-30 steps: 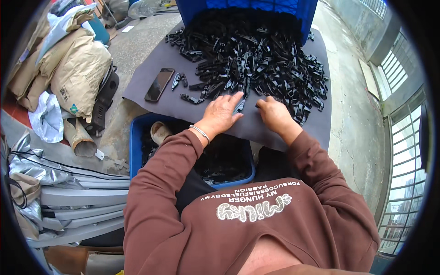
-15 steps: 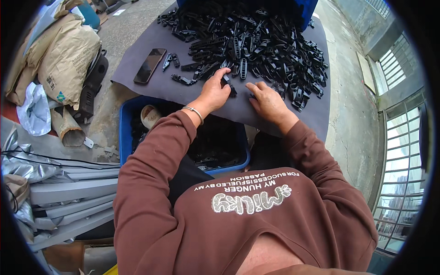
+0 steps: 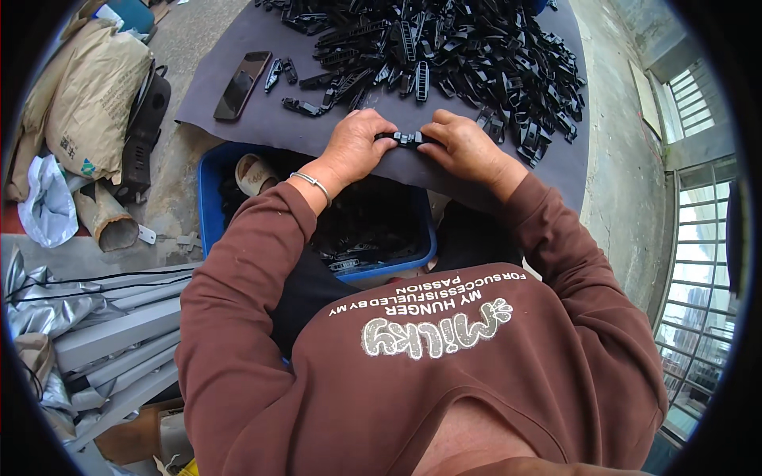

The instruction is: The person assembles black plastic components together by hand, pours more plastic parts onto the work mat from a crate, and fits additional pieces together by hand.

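Between my two hands is a small black plastic part [image 3: 409,140], held level over the near edge of the grey table covering [image 3: 317,147]. My left hand [image 3: 356,143] pinches its left end between thumb and fingers. Its right end is gripped by my right hand [image 3: 468,147], thumb below and fingers curled above. The fingers cover both ends of the part. Just beyond my hands spreads a large heap of similar black plastic parts [image 3: 444,51], some long with ladder-like slots. A few lie apart at the heap's left side.
A dark phone [image 3: 242,86] lies on the table's left. Below the near edge stands a blue bin [image 3: 208,206] with black parts inside and a tan slipper-like item [image 3: 254,174] at its rim. Paper sacks [image 3: 99,95] and grey metal lengths [image 3: 119,337] are at the left; a barred window is at the right.
The right hand has come over to the left hand and taken hold of the black part's other end. The part has turned from slanted to level. The whole view has shifted slightly.
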Demonstrator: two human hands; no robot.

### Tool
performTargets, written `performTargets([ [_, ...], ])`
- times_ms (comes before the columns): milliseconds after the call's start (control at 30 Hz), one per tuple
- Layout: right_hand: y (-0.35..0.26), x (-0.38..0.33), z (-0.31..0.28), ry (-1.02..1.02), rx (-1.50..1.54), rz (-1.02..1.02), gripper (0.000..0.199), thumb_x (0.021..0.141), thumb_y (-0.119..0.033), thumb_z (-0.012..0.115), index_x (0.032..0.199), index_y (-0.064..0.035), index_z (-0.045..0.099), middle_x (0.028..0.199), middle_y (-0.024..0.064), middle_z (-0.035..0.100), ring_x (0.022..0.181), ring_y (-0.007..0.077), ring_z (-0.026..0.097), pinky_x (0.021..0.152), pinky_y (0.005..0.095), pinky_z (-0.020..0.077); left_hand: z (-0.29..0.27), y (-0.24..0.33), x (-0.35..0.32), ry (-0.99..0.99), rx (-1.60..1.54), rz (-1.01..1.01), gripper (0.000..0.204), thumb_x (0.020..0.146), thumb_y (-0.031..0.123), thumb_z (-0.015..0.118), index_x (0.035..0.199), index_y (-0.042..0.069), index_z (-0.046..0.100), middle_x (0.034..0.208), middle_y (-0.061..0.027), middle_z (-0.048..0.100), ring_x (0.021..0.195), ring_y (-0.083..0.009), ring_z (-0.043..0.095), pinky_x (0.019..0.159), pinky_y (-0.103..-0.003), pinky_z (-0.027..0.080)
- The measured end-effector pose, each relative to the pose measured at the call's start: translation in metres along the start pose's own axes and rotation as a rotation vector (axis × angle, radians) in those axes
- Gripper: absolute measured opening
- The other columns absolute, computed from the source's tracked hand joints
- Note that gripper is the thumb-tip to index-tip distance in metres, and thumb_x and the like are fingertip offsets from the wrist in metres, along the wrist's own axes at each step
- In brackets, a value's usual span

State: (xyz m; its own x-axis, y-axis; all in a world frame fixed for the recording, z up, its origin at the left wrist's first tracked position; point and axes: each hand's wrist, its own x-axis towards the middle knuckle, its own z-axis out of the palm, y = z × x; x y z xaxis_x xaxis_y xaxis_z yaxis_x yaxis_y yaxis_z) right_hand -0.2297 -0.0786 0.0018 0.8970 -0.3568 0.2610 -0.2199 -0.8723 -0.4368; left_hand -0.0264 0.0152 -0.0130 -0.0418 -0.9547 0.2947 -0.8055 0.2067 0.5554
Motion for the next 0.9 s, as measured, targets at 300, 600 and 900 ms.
performTargets([
  [300, -0.022, -0.007, -0.008, 0.152, -0.228, 0.186, 0.034, 0.088, -0.036, 0.065, 0.090, -0.0023, 0.060, 0.087, 0.0141, 0.061, 0.080, 0.0340, 0.064, 0.069, 0.0406, 0.0534, -0.039, 0.005, 0.010, -0.138, 0.052, -0.104, 0.022, 0.078, 0.015, 0.074, 0.098, 0.007, 0.069, 0.096, -0.0083, 0.064, 0.094, -0.0302, 0.062, 0.082, -0.038, 0.051],
  [600, 0.025, -0.038, -0.006, 0.343, -0.362, 0.243, 0.024, 0.092, -0.028, 0.061, 0.107, -0.0095, 0.060, 0.087, 0.0127, 0.059, 0.075, 0.0340, 0.063, 0.061, 0.0418, 0.0522, -0.033, -0.020, 0.033, 0.284, 0.417, -0.114, 0.023, 0.082, 0.017, 0.069, 0.103, 0.010, 0.063, 0.100, -0.0090, 0.062, 0.091, -0.0305, 0.062, 0.080, -0.039, 0.052],
  [900, 0.027, -0.004, -0.005, 0.338, -0.399, 0.293, 0.020, 0.090, -0.024, 0.061, 0.108, -0.0141, 0.062, 0.090, 0.0135, 0.057, 0.074, 0.0324, 0.063, 0.061, 0.0418, 0.0528, -0.011, -0.004, 0.011, 0.068, 0.268, 0.339, 0.019, 0.078, 0.007, 0.071, 0.094, 0.007, 0.060, 0.098, -0.0084, 0.062, 0.090, -0.0298, 0.062, 0.081, -0.037, 0.051],
])
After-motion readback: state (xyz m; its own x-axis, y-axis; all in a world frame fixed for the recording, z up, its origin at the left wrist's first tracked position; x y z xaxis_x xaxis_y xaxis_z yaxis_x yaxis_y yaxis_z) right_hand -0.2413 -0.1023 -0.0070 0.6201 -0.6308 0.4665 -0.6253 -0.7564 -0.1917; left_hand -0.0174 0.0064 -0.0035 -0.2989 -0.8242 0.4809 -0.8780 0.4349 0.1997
